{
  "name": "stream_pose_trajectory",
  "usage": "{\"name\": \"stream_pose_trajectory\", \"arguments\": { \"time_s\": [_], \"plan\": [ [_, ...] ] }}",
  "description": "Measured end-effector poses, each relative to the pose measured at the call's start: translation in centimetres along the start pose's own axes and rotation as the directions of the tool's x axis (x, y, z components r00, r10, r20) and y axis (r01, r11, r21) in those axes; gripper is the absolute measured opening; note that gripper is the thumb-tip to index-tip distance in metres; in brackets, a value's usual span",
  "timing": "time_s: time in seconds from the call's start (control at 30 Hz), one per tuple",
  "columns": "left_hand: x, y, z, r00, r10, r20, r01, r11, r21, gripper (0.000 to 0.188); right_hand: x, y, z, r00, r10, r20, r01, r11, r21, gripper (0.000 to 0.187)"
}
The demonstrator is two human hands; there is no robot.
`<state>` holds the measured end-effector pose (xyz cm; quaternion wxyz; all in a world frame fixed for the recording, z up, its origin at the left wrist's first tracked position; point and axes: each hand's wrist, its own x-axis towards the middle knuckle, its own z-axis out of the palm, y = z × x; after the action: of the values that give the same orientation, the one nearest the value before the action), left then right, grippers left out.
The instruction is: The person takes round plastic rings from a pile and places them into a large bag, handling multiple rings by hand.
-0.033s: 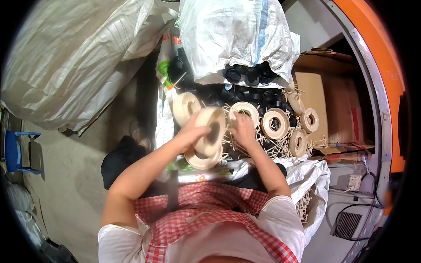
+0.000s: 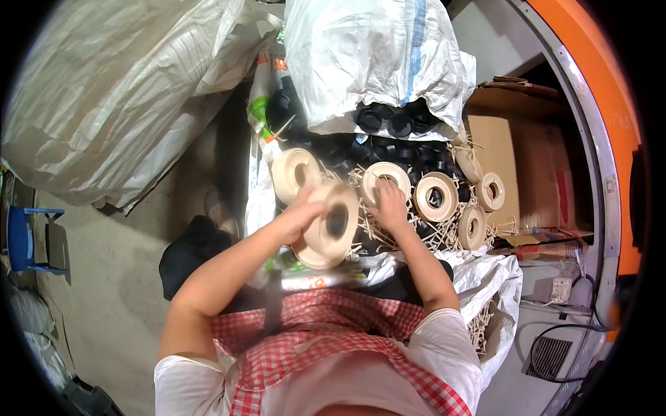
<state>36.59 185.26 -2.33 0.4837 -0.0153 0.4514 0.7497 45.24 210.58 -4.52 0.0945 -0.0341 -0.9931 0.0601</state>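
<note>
My left hand [image 2: 302, 213] is closed round a beige plastic ring [image 2: 320, 237], which is tilted and smeared by motion. Partly under it lies another beige ring [image 2: 313, 261]. A third, thicker ring [image 2: 284, 176] stands just beyond my left hand. My right hand [image 2: 390, 204] rests with fingers apart over the near rim of a flat-lying ring [image 2: 378, 173], fingertips reaching toward its hole. I cannot make out anything held in it. Thin beige sticks [image 2: 433, 236] lie scattered around and below the rings.
Black plastic parts [image 2: 388, 149] lie beyond the rings, under a white woven sack [image 2: 368, 62]. Several more rings [image 2: 436, 196] sit to the right, near a cardboard box [image 2: 494, 149]. A large pale sack [image 2: 118, 90] and a blue stool [image 2: 22, 239] are at left.
The ring in my left hand has shifted slightly downward and right, turning a little. My right hand's fingers have spread more over the flat-lying ring.
</note>
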Motion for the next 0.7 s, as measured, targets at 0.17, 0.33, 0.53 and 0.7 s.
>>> {"name": "stream_pose_trajectory", "arguments": {
  "time_s": [0.17,0.33,0.53,0.7],
  "plan": [
    [0.7,-3.3,-3.0,0.986,0.098,-0.135,0.063,0.530,0.846,0.045,-0.6,2.1,0.7,0.978,0.166,0.126,-0.175,0.982,0.069,0.051],
    [0.0,0.2,0.7,0.845,0.532,-0.060,-0.153,0.347,0.925,0.043,1.9,-1.6,-2.6,0.770,0.509,0.384,-0.143,-0.450,0.882,0.047],
    [-0.1,6.0,3.0,0.929,0.310,-0.203,-0.341,0.930,-0.138,0.054,8.7,-5.3,1.9,0.698,0.311,0.645,-0.298,-0.693,0.656,0.040],
    [-1.1,7.5,2.2,0.812,0.372,-0.449,-0.460,0.882,-0.101,0.051,11.8,-2.5,11.6,0.992,0.121,-0.019,-0.106,0.930,0.352,0.038]
  ]
}}
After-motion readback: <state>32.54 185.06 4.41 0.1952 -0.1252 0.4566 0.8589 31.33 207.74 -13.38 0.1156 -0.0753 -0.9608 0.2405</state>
